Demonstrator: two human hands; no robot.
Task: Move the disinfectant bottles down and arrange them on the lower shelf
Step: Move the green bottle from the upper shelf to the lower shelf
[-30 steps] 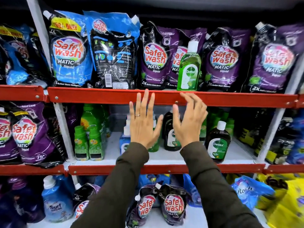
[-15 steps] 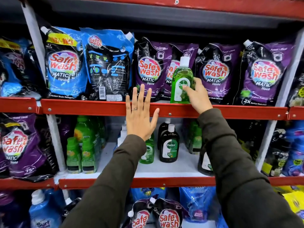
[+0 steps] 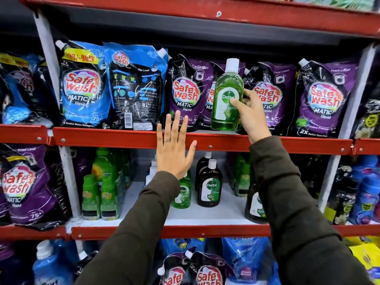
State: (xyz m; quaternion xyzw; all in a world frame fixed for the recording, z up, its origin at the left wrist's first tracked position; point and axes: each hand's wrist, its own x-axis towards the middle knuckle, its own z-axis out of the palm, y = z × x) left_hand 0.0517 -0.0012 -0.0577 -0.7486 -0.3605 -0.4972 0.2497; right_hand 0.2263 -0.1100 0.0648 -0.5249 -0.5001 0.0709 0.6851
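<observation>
Early in the task. Nearest, the left hand (image 3: 173, 148) is flat and open, fingers spread, holding nothing, in front of the red upper shelf edge (image 3: 123, 138). Right hand (image 3: 249, 112) has its grip closed around the green Dettol bottle (image 3: 226, 99), which sits at the front of the upper shelf; can't tell if its base has cleared the shelf. Not yet lowered. Lower shelf (image 3: 226, 214) already carries a brown Dettol bottle (image 3: 209, 186) and a small green Dettol bottle (image 3: 183, 194), with free space beside them. Farther back: Safewash pouches (image 3: 185, 93); no other disinfectant visible up there.
</observation>
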